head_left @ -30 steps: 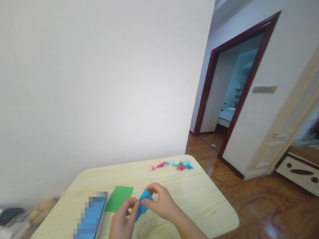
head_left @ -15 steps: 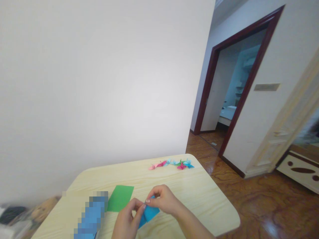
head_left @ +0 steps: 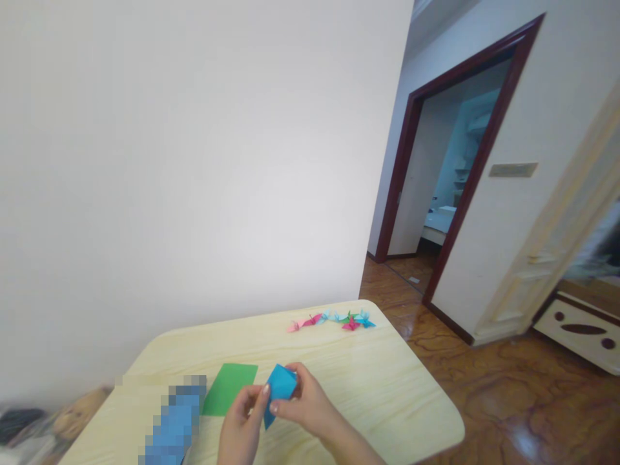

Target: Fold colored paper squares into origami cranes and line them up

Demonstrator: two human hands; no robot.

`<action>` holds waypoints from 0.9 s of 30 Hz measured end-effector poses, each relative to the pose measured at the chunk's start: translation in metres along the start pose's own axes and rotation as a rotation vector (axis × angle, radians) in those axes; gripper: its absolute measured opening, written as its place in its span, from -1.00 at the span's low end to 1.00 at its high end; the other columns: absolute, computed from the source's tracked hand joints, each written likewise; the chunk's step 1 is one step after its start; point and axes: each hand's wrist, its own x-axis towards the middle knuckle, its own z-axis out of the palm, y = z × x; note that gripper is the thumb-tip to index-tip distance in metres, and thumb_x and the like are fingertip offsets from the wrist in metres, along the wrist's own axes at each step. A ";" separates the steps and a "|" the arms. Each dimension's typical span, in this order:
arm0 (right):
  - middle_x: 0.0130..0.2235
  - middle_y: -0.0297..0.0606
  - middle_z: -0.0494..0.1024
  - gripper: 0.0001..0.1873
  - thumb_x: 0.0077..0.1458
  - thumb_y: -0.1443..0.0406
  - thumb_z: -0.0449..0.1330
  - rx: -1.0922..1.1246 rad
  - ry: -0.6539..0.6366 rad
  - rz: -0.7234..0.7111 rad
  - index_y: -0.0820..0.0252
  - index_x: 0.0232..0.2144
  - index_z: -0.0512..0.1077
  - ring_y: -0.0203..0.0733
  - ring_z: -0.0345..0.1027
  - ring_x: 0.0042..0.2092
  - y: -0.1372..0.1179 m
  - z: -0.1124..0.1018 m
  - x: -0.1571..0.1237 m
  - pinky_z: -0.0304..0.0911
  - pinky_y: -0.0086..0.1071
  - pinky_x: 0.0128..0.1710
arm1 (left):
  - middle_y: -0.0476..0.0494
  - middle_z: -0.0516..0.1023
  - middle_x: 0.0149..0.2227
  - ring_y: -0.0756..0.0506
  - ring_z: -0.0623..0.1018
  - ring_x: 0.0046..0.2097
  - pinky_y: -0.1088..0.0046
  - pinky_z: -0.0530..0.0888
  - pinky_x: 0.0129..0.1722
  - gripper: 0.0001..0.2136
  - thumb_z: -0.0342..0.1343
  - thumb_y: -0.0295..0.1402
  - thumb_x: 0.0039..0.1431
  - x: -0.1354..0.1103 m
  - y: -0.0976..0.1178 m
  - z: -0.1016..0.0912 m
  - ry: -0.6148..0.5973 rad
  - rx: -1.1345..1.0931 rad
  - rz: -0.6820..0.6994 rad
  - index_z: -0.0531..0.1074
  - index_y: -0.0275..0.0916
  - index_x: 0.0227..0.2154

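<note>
Two-handed, held the paper (head_left: pixel 279 385) just above the tabletop (head_left: pixel 387 387), near its front edge. Pinched its lower left edge with the left hand (head_left: pixel 239 429), thumb and forefinger pressed together; pinched the right side with the right hand (head_left: pixel 305 410), fingers curled behind. Judged it light, thin and part-folded, easily creased or torn; best taken gently at the folded edges. Saw a green sheet (head_left: pixel 230 387) flat just beside, and a row of small folded figures (head_left: pixel 334 318), perhaps cranes, well apart at the far edge.
</note>
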 end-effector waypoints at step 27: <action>-0.60 -0.49 0.33 -0.40 -0.33 0.22 0.34 0.019 -0.072 0.264 0.26 -0.15 0.36 -0.45 0.08 -0.60 -0.007 -0.047 -0.003 -0.08 -0.50 -0.55 | -0.16 0.53 -0.24 -0.15 0.54 -0.26 0.32 0.48 -0.30 -0.65 0.12 -0.10 -0.02 0.002 -0.034 -0.008 -0.167 0.035 0.208 0.44 -0.08 -0.16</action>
